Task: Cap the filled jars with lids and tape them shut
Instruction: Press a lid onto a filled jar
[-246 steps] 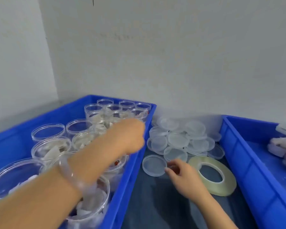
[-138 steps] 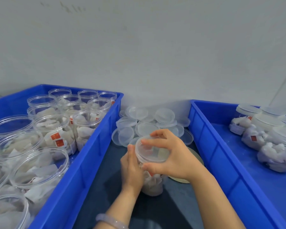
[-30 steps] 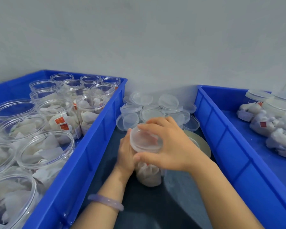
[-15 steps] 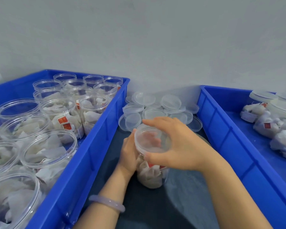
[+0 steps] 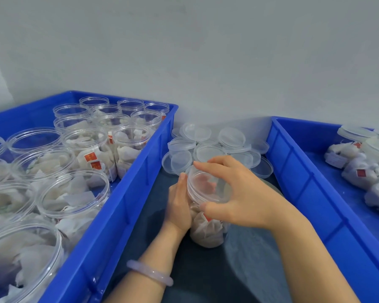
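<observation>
A clear jar [image 5: 207, 234] filled with white paper sachets stands on the dark cloth between two blue crates. My left hand [image 5: 179, 206] grips its left side. My right hand [image 5: 239, 193] holds a clear round lid [image 5: 206, 186] on the jar's mouth, fingers curled round the rim. A heap of loose clear lids [image 5: 206, 145] lies just behind the jar. The tape roll [image 5: 274, 186] is almost wholly hidden behind my right hand.
The left blue crate [image 5: 129, 193] holds several open filled jars [image 5: 92, 154]. The right blue crate [image 5: 304, 182] holds capped jars [image 5: 359, 158] lying at its far end. A grey wall rises close behind.
Over the last second my right hand has kept turning on the lid while the left steadies the jar. Earlier I took the jar from the left crate and a lid from the heap.
</observation>
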Tool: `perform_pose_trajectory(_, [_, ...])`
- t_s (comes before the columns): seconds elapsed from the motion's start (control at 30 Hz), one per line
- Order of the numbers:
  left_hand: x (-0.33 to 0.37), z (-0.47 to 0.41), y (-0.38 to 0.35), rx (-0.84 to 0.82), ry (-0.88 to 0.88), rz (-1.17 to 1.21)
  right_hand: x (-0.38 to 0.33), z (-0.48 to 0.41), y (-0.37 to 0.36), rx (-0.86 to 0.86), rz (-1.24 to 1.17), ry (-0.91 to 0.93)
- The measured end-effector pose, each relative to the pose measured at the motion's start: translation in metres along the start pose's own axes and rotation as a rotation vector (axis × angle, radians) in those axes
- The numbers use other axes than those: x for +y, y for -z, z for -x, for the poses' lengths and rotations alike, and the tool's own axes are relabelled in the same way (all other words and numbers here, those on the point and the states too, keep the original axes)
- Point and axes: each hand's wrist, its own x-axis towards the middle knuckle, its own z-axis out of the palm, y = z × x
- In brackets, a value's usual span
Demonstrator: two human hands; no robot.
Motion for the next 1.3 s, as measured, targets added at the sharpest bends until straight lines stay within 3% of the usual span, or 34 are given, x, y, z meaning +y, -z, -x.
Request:
perform_pose_trajectory(0.13, [0.001,0.002,-0.001,0.016,-0.072,-0.134,0.001,0.0,0.001,-0.024,0.009,0.025])
perform_pose_trajectory(0.37, [0.003,0.005,-0.003,0.052,-0.056,-0.128,0.0,-0.002,-0.001,-0.025,-0.03,-0.012])
perform_pose_trajectory(0.63, [0.004,0.005,-0.003,0.09,-0.038,-0.176,-0.007,0.0,-0.009,0.024,0.151,-0.019])
perform_pose_trajectory(0.9, [0.003,-0.002,-0.003,-0.05,0.022,-0.008,0.0,0.001,0.004,-0.008,-0.108,0.038])
perform_pose_trajectory(1.03, [0.004,0.004,-0.006,0.035,-0.063,-0.125,0.0,-0.001,-0.003,0.033,-0.01,-0.002])
perform_pose_trajectory(1.17, [0.003,0.011,-0.015,0.182,-0.164,-0.263,-0.013,-0.003,-0.017,0.208,0.238,-0.173])
perform_pose_trajectory(1.3, [0.002,0.009,-0.015,0.19,-0.143,-0.273,-0.026,0.011,-0.018,0.125,0.501,-0.231])
